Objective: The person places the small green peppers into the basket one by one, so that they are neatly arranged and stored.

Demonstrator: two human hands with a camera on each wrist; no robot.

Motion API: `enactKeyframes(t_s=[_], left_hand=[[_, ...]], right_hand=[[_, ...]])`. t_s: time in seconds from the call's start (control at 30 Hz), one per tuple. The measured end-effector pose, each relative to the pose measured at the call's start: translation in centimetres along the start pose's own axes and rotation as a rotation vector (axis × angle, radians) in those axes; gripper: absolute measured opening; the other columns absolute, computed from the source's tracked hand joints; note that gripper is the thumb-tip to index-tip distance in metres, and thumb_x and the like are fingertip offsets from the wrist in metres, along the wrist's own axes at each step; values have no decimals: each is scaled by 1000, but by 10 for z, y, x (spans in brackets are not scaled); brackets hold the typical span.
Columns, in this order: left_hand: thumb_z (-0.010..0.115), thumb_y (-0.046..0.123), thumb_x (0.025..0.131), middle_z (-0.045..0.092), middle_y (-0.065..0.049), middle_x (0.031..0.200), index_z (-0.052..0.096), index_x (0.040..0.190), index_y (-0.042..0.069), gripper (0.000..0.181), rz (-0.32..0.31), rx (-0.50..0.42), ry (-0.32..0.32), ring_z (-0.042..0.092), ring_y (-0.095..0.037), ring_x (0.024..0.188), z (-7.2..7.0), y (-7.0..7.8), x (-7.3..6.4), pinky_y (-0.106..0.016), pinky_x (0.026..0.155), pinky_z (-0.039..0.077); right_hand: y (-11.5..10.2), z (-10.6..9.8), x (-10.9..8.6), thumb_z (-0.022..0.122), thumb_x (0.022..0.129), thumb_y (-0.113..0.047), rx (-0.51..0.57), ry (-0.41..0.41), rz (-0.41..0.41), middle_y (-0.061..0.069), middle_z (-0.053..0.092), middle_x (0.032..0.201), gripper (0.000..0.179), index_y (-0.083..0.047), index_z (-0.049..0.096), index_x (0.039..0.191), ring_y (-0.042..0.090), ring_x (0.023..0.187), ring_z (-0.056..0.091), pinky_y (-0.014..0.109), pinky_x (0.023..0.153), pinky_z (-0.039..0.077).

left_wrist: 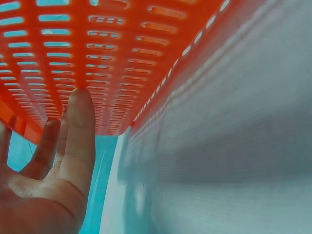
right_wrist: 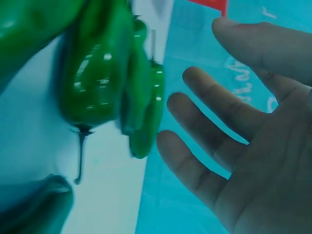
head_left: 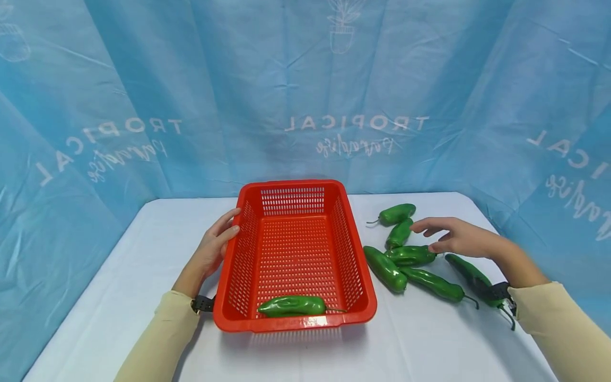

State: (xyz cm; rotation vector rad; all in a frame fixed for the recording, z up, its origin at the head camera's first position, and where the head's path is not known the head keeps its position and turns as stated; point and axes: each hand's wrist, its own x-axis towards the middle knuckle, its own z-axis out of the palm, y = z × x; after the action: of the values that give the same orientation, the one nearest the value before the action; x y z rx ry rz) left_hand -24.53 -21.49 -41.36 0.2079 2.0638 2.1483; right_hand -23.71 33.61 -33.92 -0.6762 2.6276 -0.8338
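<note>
A white desk (head_left: 119, 297) spreads across the near side. Beyond its far edge, and along its left and right, hangs a creased blue sheet (head_left: 258, 79), printed in white with mirrored "TROPICAL Paradise" lettering (head_left: 358, 123); above the middle lettering sits a potted-plant drawing (head_left: 341, 37).

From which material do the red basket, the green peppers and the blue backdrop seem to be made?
Red basket: probably moulded plastic, slightly shiny; regular slots run through its walls.
Green peppers: smooth and glossy with bright highlights; real vegetable or plastic imitation, the look leaves it open.
Blue backdrop: thin fabric or plastic sheet, softly shiny, with creases and folds.
</note>
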Motion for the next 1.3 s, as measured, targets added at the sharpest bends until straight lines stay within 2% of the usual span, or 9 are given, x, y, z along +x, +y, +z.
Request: enactKeyframes(t_s=[0.17, 0.27, 0.43, 0.7, 0.83, 1.03, 1.3], left_hand=[[51, 27, 103, 43, -2, 140, 29, 156, 25, 58, 5, 5, 5, 63, -8, 106, -1, 0, 0, -26, 84, 60], [51, 27, 103, 43, -2, 140, 29, 156, 25, 58, 3, 1, 3, 63, -8, 106, -1, 0, 1, -26, 85, 60], [51, 27, 103, 42, -6, 143, 29, 156, 24, 57, 3, 3, -1, 63, -7, 106, 1, -1, 0, -26, 85, 60], [52, 28, 102, 38, -11, 149, 29, 156, 25, 58, 1, 0, 4, 63, -7, 108, 1, -2, 0, -26, 86, 60], [51, 27, 103, 37, -11, 150, 27, 157, 25, 59, 1, 2, 0, 63, -7, 108, 1, -2, -1, -26, 86, 60], [51, 27, 102, 36, -12, 151, 28, 156, 25, 59, 1, -2, 0, 63, -6, 108, 1, -1, -1, -25, 86, 60], [50, 26, 103, 41, -6, 144, 28, 156, 23, 58, 13, -4, -7, 64, -8, 106, 0, -2, 0, -26, 85, 60]], right_hand=[[5, 17, 8, 68, 90, -8, -85, 3, -39, 16, 60, 135, 46, -10, 59, 134, 40, 124, 53, 60, 98, 50], [7, 27, 15, 68, 88, -6, -114, -17, -44, 14, 61, 134, 44, -13, 61, 131, 42, 125, 52, 67, 99, 47], [11, 38, 23, 67, 86, -1, -149, -45, -18, 12, 62, 131, 43, -16, 64, 126, 35, 121, 56, 59, 102, 49], [11, 41, 32, 65, 84, 4, -152, -87, -4, 14, 63, 130, 43, -16, 67, 122, 30, 111, 59, 52, 96, 54], [12, 41, 35, 65, 85, 4, -147, -115, 22, 12, 63, 131, 45, -17, 67, 124, 30, 114, 59, 54, 99, 53], [14, 43, 38, 64, 82, 4, -155, -134, 5, 12, 63, 132, 48, -16, 66, 125, 31, 115, 58, 55, 100, 51], [12, 43, 39, 64, 82, 5, -144, -133, 0, 11, 64, 130, 46, -17, 67, 123, 30, 115, 58, 55, 99, 50]])
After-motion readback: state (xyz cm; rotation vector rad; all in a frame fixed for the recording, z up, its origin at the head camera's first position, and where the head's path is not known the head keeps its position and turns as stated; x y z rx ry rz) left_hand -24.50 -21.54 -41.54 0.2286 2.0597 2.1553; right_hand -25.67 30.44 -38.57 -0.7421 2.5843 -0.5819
